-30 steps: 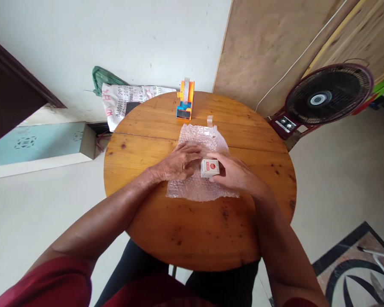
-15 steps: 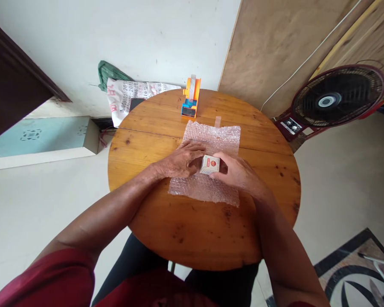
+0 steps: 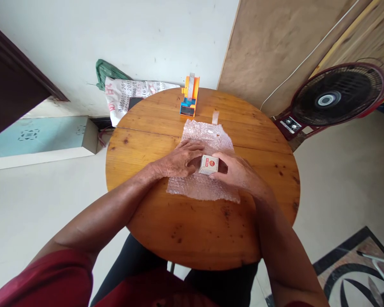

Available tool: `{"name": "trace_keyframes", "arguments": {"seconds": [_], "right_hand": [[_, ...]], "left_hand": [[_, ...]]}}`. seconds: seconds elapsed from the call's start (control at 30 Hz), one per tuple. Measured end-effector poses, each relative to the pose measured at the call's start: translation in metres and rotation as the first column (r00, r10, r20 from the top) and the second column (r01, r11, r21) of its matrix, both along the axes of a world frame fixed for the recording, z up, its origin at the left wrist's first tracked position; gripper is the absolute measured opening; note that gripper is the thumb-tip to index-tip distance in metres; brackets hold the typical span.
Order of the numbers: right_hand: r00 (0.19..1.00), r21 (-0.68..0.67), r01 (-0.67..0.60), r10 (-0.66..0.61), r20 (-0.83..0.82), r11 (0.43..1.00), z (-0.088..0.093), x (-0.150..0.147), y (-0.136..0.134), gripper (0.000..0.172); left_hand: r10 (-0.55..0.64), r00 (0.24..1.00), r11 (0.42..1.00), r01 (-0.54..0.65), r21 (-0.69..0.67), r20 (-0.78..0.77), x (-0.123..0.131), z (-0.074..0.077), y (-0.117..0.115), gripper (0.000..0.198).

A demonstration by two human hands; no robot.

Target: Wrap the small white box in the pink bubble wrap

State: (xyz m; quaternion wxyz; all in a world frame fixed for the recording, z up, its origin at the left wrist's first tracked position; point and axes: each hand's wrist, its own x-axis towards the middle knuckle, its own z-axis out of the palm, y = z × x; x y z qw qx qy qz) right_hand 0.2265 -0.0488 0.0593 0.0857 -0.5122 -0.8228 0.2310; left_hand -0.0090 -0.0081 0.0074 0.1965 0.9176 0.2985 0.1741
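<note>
A small white box [image 3: 208, 164] with red print rests on a sheet of clear bubble wrap [image 3: 198, 189] in the middle of the table. My right hand [image 3: 237, 171] grips the box's right side between thumb and fingers. To the left, my left hand [image 3: 187, 158] lies on the wrap with its fingers stretched out, its thumb close to the box; whether they touch I cannot tell. Beyond the wrap's far edge a short strip of clear tape [image 3: 215, 117] sticks out over the wood.
An orange and blue tape dispenser [image 3: 189, 96] stands near the far edge of the round wooden table [image 3: 198, 238]. Behind the table are a printed white sack [image 3: 115, 96] and a green bag [image 3: 107, 74] by the wall. A fan [image 3: 328, 100] is at the right.
The bubble wrap's far right corner has drawn inward and looks more rumpled. The tape strip shows slightly differently. Both hands and the box keep their places.
</note>
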Motion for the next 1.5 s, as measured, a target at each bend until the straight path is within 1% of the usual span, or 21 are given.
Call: {"name": "trace_keyframes", "arguments": {"seconds": [0.1, 0.27, 0.47, 0.57, 0.7, 0.97, 1.13, 1.3, 1.43, 1.5], "right_hand": [[1.000, -0.009, -0.001, 0.001, -0.013, 1.000, -0.001, 0.001, 0.001, 0.035], [0.999, -0.042, 0.028, -0.029, -0.024, 0.999, -0.003, 0.001, 0.001, 0.041], [1.000, -0.029, 0.010, -0.010, -0.024, 1.000, -0.001, -0.001, 0.000, 0.041], [1.000, -0.044, 0.020, -0.021, -0.022, 0.999, -0.001, -0.001, 0.000, 0.042], [0.999, -0.024, -0.002, 0.001, -0.036, 1.000, -0.001, -0.001, 0.000, 0.042], [0.996, -0.041, -0.012, 0.008, -0.093, 0.999, -0.001, 0.000, 0.001, 0.045], [0.995, -0.022, -0.032, 0.030, -0.093, 0.999, -0.002, 0.000, 0.001, 0.043], [0.999, -0.008, -0.020, 0.019, -0.049, 1.000, 0.001, -0.002, -0.001, 0.034], [0.998, -0.004, -0.034, 0.034, -0.060, 0.999, 0.005, -0.002, -0.003, 0.046], [0.999, 0.005, -0.026, 0.026, -0.042, 1.000, 0.007, -0.003, -0.004, 0.044]], "left_hand": [[0.002, 1.000, 1.000, -0.002, -0.003, -0.005, 0.000, -0.001, 0.000, 0.067], [-0.001, 1.000, 1.000, 0.001, -0.002, -0.009, 0.001, 0.001, 0.000, 0.063], [-0.004, 1.000, 1.000, 0.004, -0.020, -0.015, 0.000, 0.005, -0.002, 0.064], [0.001, 1.000, 1.000, -0.001, -0.011, 0.000, 0.001, 0.005, -0.002, 0.064], [-0.001, 1.000, 1.000, 0.001, -0.003, -0.005, 0.000, 0.003, -0.002, 0.065], [0.002, 1.000, 1.000, -0.002, -0.025, -0.019, 0.000, 0.001, -0.001, 0.065], [-0.009, 1.000, 1.000, 0.009, -0.025, -0.009, -0.001, 0.001, -0.001, 0.067], [-0.012, 1.000, 1.000, 0.011, -0.020, -0.005, -0.001, 0.006, -0.002, 0.067], [-0.026, 1.000, 1.000, 0.026, -0.009, -0.002, -0.001, 0.009, -0.003, 0.066], [-0.013, 1.000, 1.000, 0.013, -0.007, -0.010, -0.001, 0.008, -0.003, 0.065]]}}
